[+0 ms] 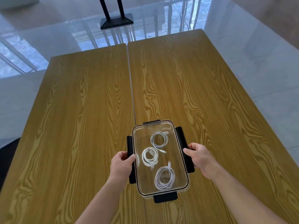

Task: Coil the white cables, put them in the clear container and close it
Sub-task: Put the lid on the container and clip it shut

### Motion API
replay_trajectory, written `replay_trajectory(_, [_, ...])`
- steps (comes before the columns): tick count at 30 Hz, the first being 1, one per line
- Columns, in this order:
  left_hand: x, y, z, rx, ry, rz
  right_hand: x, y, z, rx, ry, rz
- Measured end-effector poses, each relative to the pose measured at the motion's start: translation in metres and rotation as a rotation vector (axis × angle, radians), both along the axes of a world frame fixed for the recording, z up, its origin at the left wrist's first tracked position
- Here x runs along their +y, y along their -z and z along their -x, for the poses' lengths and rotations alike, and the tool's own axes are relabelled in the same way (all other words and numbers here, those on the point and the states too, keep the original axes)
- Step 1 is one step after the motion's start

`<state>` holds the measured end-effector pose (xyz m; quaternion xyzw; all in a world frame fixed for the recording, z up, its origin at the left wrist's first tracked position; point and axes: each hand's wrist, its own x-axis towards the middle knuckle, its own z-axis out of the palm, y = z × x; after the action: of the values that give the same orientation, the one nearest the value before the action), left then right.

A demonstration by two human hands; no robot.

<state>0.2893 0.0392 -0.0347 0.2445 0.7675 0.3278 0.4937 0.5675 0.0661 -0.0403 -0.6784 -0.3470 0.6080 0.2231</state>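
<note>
Head view shows the clear container point(161, 159) with its lid on, on the wooden bench point(80, 110), three coiled white cables point(149, 156) inside. Left hand point(120, 164) grips the left black latch point(129, 147); right hand point(199, 156) has fingers point(188, 152) curled around the right black latch point(182, 136).

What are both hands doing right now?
Left hand: grips the clear container's left black latch.
Right hand: grips the right black latch.

A bare office-like room: wooden tables point(97, 110), glossy tiled floor point(242, 54) (black stand point(116, 21) beyond).
</note>
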Motion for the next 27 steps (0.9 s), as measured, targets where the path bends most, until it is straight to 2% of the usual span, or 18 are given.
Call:
replay_trajectory(7, [0.026,-0.007,0.010,0.102,0.133,-0.024,-0.027,0.004,0.000,-0.086,-0.022,-0.079])
replay_trajectory(12, [0.069,-0.009,0.021,0.243,0.281,-0.039,-0.070,0.009,-0.002,-0.041,0.223,-0.032])
replay_trajectory(19, [0.138,-0.008,0.009,0.337,0.590,-0.036,-0.134,0.006,0.030,0.124,0.510,0.138])
replay_trajectory(23, [0.163,-0.006,-0.005,0.357,0.793,0.040,-0.154,-0.001,0.062,0.297,0.602,0.205])
replay_trajectory(27, [0.178,0.000,-0.014,0.321,0.905,0.115,-0.162,-0.001,0.088,0.420,0.720,0.241])
